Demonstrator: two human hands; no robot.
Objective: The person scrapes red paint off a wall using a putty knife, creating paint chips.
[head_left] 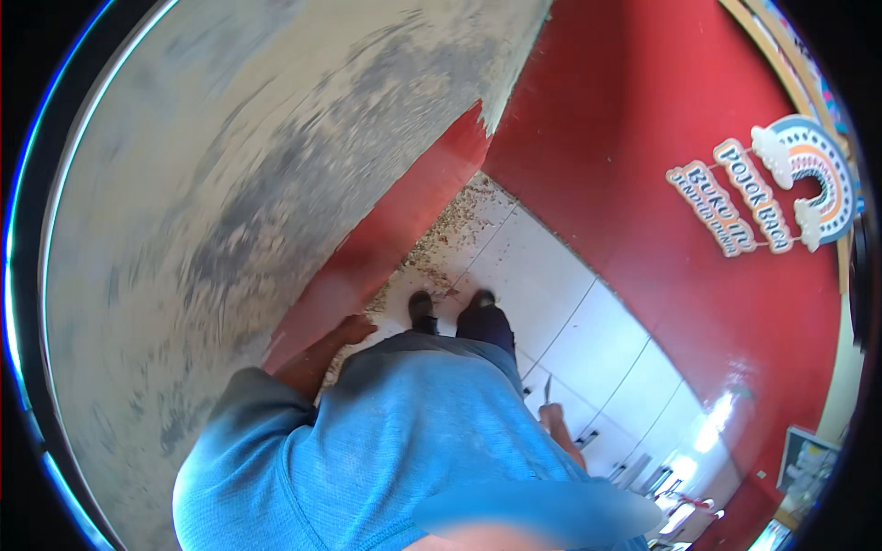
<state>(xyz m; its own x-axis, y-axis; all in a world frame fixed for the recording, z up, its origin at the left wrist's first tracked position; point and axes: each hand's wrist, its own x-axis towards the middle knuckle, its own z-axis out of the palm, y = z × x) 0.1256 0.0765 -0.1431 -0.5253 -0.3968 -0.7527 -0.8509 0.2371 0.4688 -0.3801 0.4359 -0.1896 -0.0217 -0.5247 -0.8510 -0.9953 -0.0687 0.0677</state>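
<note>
My right hand hangs low at my right side, closed around the handle of a narrow-bladed tool. Its thin grey blade points away from me; whether it is a knife or a scraper seen edge-on, I cannot tell. My left hand is lowered by the red strip along the bottom of the left wall, and its fingers are too small to make out. Above that strip, the left wall has a rough, streaky beige and grey surface. A ragged edge divides it from the red paint.
Crumbs and flakes of debris lie along the left wall's foot on white floor tiles. A glossy red wall rises ahead, carrying a rainbow sign. Several objects, including a framed board, stand at the lower right.
</note>
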